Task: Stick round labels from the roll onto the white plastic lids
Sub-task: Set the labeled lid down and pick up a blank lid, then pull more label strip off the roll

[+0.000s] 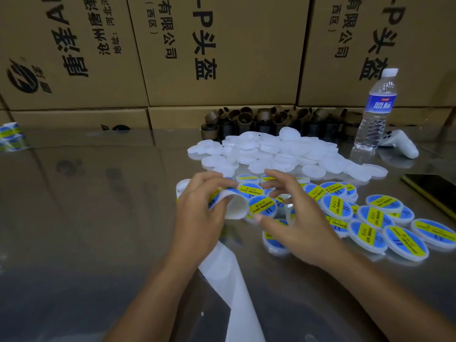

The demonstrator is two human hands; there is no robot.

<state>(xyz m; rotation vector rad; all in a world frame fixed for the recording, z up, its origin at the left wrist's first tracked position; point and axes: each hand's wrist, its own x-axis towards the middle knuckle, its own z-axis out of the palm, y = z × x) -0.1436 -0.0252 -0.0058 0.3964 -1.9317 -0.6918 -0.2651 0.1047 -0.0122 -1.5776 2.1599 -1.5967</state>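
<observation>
In the head view, a glossy, reflective metal table is seen in front of stacked brown corrugated cardboard boxes printed with black characters. A smooth white backing strip is gripped in the left hand and bent over its curled fingers. The strip's bare tail is trailed down to the bottom edge. Two labels are shown on the bend, each a blue disc crossed by a yellow band printed "SOLDERING PASTE". The nearer round label is pinched at its edge by the thumb and curled fingers of the right hand, above the table and just in front of the lids. The second label is left flat on the strip.

Beyond the hands, a heap of white plastic lids is spread: flat, round, translucent discs, too many and too overlapped to be counted. To the right, labelled lids are laid overlapping, with more than ten visible. Short brown and black cardboard cores are piled behind the heap, against the boxes. One clear ribbed water bottle with a white cap and blue wrapper is stood upright at the right. One white controller is laid just beside it, and one dark phone with a yellow edge is laid flat near the right edge. One roll of labels is seen at the far left.
</observation>
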